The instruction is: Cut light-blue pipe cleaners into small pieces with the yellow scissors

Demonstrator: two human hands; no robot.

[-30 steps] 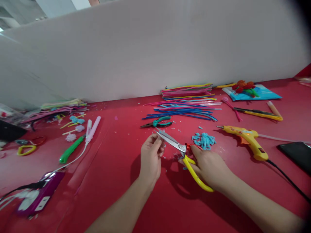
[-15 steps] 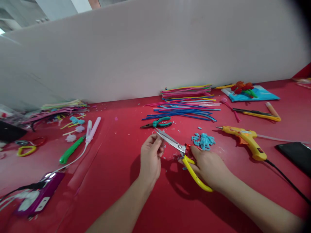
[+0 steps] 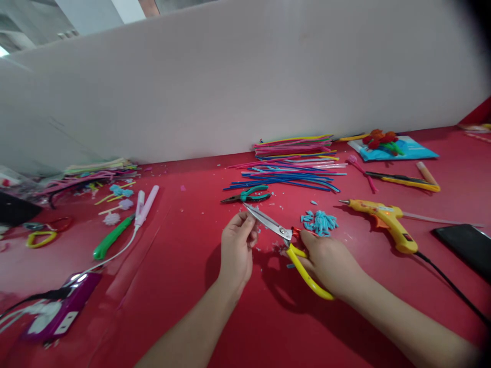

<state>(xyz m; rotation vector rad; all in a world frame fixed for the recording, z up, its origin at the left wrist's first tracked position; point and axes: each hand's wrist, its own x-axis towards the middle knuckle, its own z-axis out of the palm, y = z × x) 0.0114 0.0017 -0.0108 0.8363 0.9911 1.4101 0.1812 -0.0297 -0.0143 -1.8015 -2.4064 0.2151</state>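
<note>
right hand [image 3: 327,259] half-curled around scissors [image 3: 282,231]

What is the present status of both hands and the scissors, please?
Right hand grips scissors by the handles. Left hand pinched closed at the blades, contents unclear. Pliers lie close beyond the tips.

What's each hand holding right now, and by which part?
Right hand: silver-bladed scissors with yellow and red handles, held by the handles. Left hand: curled beside the blades; whether it holds anything cannot be told.
</note>
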